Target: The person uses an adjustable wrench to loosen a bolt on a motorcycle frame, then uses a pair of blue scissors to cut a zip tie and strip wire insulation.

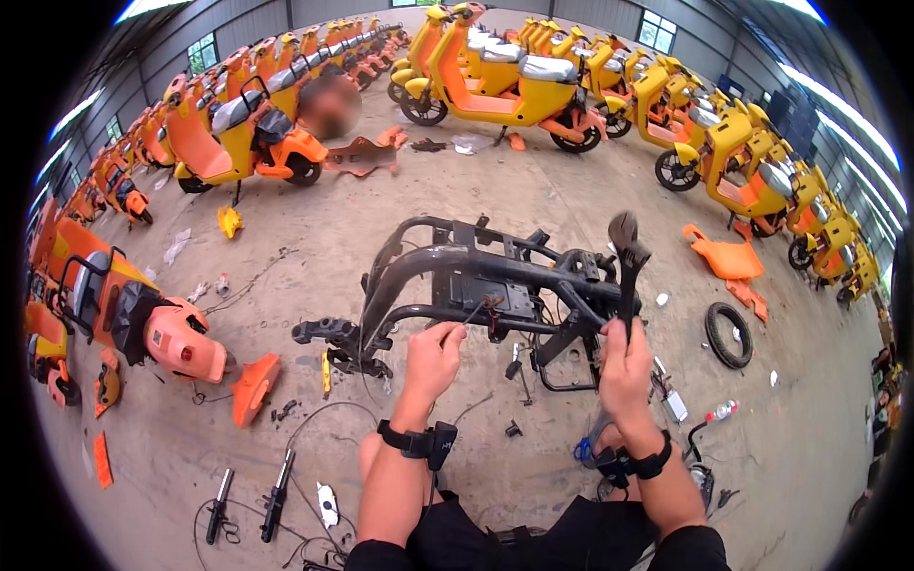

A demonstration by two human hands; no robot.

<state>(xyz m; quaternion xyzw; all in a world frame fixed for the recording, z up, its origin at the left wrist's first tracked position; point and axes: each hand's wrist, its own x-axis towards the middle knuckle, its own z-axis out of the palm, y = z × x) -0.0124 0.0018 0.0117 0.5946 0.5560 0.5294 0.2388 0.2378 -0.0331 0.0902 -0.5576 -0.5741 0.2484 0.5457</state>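
While the right hand [624, 369] grips a dark wrench [629, 276] upright near the black frame [419, 265], the left hand [434, 360] pinches an unclear thin piece [474, 309]; on the floor [562, 195], a plastic bottle [723, 410], contents unclear, lies near a tyre [712, 344].

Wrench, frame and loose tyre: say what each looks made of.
Wrench: probably steel, dull and dark, by its mottled grey sheen.
Frame: likely metal tube, painted semi-gloss black; highlights run along its bends. Which metal is unclear.
Tyre: apparently matte black rubber, by its thick, dull ring.
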